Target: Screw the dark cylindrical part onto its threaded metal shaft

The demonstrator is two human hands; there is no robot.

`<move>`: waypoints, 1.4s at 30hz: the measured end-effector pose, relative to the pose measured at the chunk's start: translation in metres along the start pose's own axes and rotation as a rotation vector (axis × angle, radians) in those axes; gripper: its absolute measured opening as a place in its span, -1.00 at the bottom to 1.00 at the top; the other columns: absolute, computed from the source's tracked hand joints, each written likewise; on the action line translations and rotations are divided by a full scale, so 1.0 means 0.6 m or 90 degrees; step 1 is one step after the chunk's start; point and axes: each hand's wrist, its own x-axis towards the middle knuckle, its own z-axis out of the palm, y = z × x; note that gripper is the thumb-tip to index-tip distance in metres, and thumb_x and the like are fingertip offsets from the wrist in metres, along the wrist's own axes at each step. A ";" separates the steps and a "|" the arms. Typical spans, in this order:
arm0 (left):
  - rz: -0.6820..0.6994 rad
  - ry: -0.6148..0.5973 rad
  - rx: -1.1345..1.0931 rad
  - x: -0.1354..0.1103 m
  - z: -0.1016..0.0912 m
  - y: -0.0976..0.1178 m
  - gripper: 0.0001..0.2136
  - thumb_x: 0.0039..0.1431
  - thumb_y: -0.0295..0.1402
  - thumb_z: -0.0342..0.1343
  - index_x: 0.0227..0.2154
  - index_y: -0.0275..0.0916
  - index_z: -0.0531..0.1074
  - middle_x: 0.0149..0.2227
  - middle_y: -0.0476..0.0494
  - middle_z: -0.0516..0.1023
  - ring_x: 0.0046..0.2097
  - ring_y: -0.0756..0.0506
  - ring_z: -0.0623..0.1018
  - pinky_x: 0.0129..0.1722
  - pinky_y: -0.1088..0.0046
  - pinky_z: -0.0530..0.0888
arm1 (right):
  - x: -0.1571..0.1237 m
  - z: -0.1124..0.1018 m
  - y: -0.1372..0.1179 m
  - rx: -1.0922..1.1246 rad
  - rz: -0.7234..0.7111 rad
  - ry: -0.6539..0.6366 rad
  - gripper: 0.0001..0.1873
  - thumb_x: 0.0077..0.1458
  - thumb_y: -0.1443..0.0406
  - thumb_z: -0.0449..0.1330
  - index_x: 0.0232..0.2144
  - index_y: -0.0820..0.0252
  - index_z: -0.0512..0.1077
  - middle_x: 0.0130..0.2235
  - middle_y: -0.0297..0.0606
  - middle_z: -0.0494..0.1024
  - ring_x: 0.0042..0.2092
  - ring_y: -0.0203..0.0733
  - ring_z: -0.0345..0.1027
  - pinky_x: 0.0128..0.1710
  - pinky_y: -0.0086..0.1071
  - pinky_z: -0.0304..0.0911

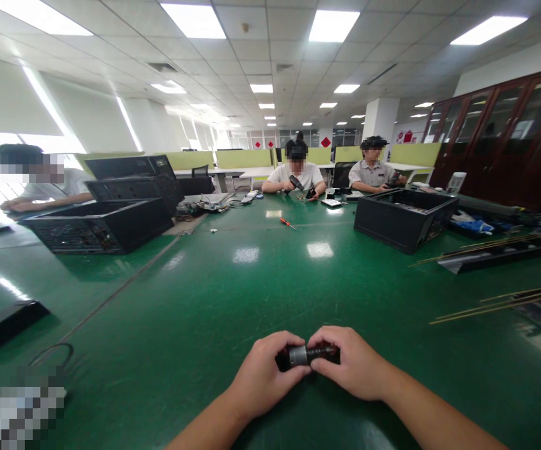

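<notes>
A dark cylindrical object with a silver band and a ridged black section is sitting crosswise between the wearer's two hands, above the near part of a green table; whether it is also touching the tabletop, I cannot tell. The left hand is gripping the object's left end, its thumb pressing along the near side and its fingers curving over the far side. The right hand is pinching the right end the same way, thumb and fingers closing around the ridged part, and the tips of both hands are nearly meeting at the middle. Well beyond the object, an orange screwdriver is lying on the table. Farther right of the object, thin rods are stretching over the surface, and beyond them a black computer case is standing with its top open. Far to the object's left, a black panel is lying near the edge of view. Straight beyond the object, at the far side, a seated person is holding a dark power tool.
</notes>
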 end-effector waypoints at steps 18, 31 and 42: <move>0.008 0.010 -0.008 -0.003 0.004 -0.001 -0.72 -0.01 -0.42 0.34 -0.20 -0.11 0.52 -0.26 0.03 0.63 -0.21 -0.08 0.59 -0.16 0.43 0.42 | -0.001 0.000 0.000 -0.015 -0.013 0.007 -0.89 0.07 0.38 0.28 -0.29 0.13 0.53 -0.32 -0.37 0.53 -0.28 -0.26 0.37 -0.27 -0.43 0.16; 0.000 0.008 -0.003 -0.001 0.001 0.002 -0.74 -0.01 -0.42 0.33 -0.21 -0.12 0.52 -0.26 0.03 0.63 -0.21 -0.09 0.59 -0.16 0.42 0.42 | 0.000 -0.001 0.000 -0.012 -0.003 0.010 -0.90 0.08 0.38 0.27 -0.30 0.13 0.53 -0.31 -0.36 0.55 -0.26 -0.24 0.39 -0.24 -0.42 0.18; -0.012 0.002 0.003 -0.002 -0.002 0.004 -0.75 -0.01 -0.43 0.32 -0.22 -0.13 0.52 -0.27 0.00 0.63 -0.23 -0.10 0.58 -0.15 0.40 0.43 | 0.000 0.001 0.000 -0.019 0.010 0.009 -0.88 0.07 0.37 0.27 -0.29 0.12 0.54 -0.31 -0.36 0.56 -0.26 -0.24 0.39 -0.24 -0.42 0.19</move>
